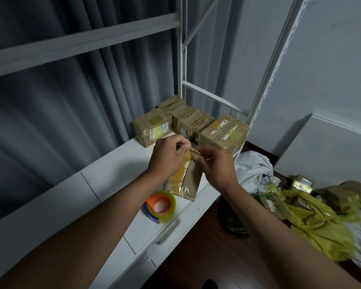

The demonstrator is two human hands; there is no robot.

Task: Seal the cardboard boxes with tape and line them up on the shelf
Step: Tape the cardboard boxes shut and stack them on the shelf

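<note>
Shelf [113,170] bare left of tape roll [161,205]; boxes [188,122] block the back.

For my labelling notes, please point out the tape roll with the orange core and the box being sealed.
clear tape roll with orange core [160,206]: head view, on the core.
brown cardboard box under the hands [191,182]: head view, on its bare flap.

Two hands are in view — the left hand [168,154] and the right hand [214,166] — both at one small cardboard box [183,182] on the shelf [117,170]. One roll of tape [160,205] lies just beside it. At least three taped boxes [192,124] stand grouped at the back — the exact count is unclear.
</note>
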